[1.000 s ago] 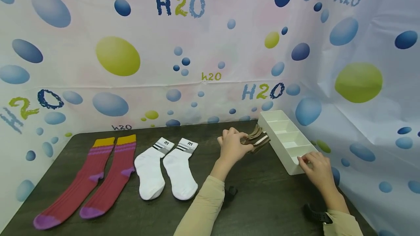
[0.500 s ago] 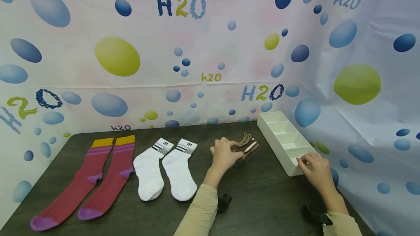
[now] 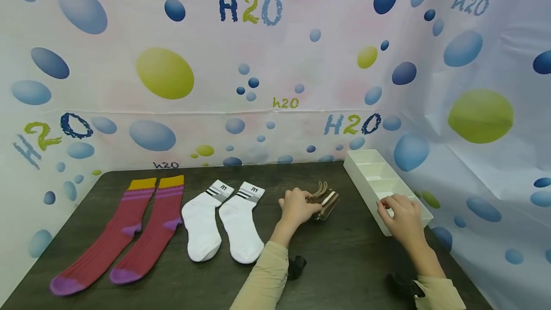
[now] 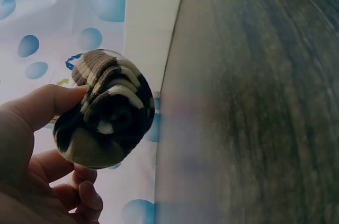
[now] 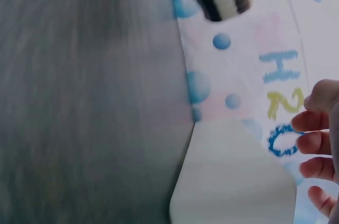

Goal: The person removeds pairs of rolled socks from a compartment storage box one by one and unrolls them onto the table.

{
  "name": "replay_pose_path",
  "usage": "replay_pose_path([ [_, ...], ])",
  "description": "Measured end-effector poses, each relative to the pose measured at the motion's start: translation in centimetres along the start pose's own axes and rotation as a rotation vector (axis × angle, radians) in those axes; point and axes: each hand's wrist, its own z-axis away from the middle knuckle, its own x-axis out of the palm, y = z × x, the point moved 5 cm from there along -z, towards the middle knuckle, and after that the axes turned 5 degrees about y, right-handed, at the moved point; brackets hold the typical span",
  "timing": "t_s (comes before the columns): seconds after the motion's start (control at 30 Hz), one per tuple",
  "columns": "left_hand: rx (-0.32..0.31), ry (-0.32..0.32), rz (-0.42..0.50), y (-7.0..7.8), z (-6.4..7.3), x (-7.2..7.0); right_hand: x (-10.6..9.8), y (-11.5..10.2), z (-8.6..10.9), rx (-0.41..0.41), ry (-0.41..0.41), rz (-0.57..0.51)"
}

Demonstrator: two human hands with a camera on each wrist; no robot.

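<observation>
My left hand [image 3: 297,207] pinches a rolled-up pair of striped socks [image 3: 330,203] between thumb and fingers, held over the table to the left of the box. In the left wrist view the sock roll [image 4: 114,110] shows its coiled end in brown, black, beige and white. My right hand [image 3: 402,216] hovers at the near end of a white box [image 3: 362,186] with several compartments, partly covering it. Loosely curled fingers with nothing in them show in the right wrist view, where the hand [image 5: 316,143] is beside the box wall [image 5: 233,176].
On the dark table [image 3: 340,262] lie a pair of white ankle socks [image 3: 241,226] and, farther left, a pair of long red socks [image 3: 148,231] with yellow cuffs and purple toes. A dotted curtain [image 3: 258,61] borders the back and the right side.
My left hand has drawn the sock roll leftward, away from the box. The right hand has lifted from the box's near rim and shifted left. The head view has turned slightly.
</observation>
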Motion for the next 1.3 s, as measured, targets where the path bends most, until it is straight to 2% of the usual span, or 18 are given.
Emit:
replay_pose_path([
  [0.27,-0.074,0.008,-0.041,-0.8,-0.1,0.3,2.0,-2.3,-1.7,-0.015,-0.095,-0.030],
  [0.4,-0.110,0.012,-0.071,-1.6,-0.1,0.3,3.2,-3.3,-2.3,0.020,-0.152,-0.037],
  [0.57,-0.150,-0.012,-0.087,-2.3,-0.5,0.2,5.2,-4.5,-3.1,0.103,-0.285,-0.063],
  [0.7,-0.182,-0.053,-0.135,-2.7,-0.8,0.1,7.3,-5.7,-3.4,0.162,-0.416,-0.091],
  [0.83,-0.202,-0.091,-0.183,-2.9,-1.1,0.0,9.2,-6.9,-3.2,0.240,-0.547,-0.112],
  [0.93,-0.201,-0.115,-0.190,-3.0,-1.2,-0.2,10.3,-7.6,-2.8,0.270,-0.608,-0.082],
  [1.0,-0.206,-0.124,-0.196,-3.1,-1.2,-0.4,10.9,-8.0,-2.5,0.283,-0.627,-0.066],
  [1.13,-0.221,-0.115,-0.222,-3.7,-1.1,-1.5,11.7,-8.6,-2.2,0.302,-0.614,-0.075],
  [1.3,-0.212,-0.034,-0.233,-4.1,-1.2,-2.7,11.7,-8.9,-1.9,0.337,-0.604,-0.093],
])
